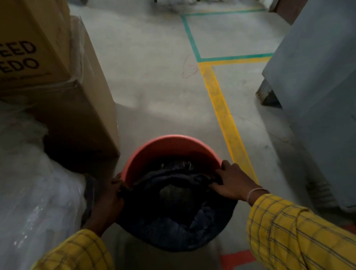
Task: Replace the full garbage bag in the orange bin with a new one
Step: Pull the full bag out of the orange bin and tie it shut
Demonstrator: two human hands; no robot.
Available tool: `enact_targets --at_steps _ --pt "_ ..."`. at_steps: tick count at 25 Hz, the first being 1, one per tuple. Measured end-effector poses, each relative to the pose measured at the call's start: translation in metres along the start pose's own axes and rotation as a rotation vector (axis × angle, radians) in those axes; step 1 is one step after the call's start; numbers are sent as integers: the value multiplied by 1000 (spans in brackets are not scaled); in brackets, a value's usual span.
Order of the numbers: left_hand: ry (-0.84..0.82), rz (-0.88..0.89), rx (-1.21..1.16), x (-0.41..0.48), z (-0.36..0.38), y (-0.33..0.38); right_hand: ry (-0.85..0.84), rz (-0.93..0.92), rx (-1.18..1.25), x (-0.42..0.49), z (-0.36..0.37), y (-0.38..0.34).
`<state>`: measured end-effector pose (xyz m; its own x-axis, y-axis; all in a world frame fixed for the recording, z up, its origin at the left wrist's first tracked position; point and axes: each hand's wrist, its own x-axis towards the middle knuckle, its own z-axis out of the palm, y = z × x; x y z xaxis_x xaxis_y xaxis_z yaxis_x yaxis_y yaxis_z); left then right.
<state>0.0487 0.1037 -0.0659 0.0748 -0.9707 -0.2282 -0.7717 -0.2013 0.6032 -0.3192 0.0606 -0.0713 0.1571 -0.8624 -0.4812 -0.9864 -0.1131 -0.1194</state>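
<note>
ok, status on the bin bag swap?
Left hand and right hand both gripping black bag edge at orange bin rim. Bag over near rim only, far rim bare. Cardboard box close on left.

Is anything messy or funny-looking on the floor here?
Yes. A loose tangle of red thread lies on the bare floor beside the green tape, far from the orange bin. Nothing looks spilled.

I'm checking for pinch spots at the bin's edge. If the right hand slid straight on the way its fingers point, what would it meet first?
The right hand points inward and left across the bin's mouth, fingers on the black garbage bag. It would likely push first into the bunched bag film, before the orange bin rim's far side. Depth is unclear.
</note>
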Motion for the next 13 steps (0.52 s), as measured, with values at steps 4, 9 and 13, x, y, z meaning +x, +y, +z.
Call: enact_targets --at_steps 4,9,13 --pt "-35 -139 -238 -33 17 -17 32 34 257 -35 32 5" --pt "-145 -350 -592 -76 47 -34 9 153 603 -85 62 -10" --pt "-229 -647 -895 -118 62 -4 -43 451 1122 -108 94 -35"
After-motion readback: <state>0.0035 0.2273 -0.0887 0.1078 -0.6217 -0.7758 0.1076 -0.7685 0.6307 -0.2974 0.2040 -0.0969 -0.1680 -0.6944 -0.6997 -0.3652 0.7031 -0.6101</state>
